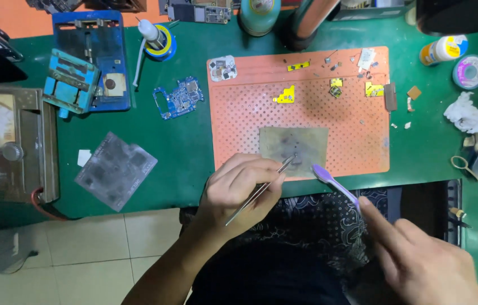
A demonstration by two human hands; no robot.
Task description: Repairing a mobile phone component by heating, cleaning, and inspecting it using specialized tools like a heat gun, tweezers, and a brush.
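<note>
Right hand [425,262] fingers hold purple brush [335,185] | left hand [239,192] fingers pinch tweezers [261,189], tips on grey plate [294,144]

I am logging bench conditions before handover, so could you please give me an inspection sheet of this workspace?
Surface: green bench mat with an orange perforated work mat on top.
Job's things: grey square plate at the orange mat's near edge; metal tweezers with tips on it; purple-tipped tool beside it.
Clutter: blue circuit board, yellow parts, grey stencil sheet, blue holder jig, crumpled tissue, solder spool.
Hands: left hand grips the tweezers; right hand holds the purple-tipped tool.
Cables: red wire by the meter box.
Surroundings: tiled floor below the bench.
</note>
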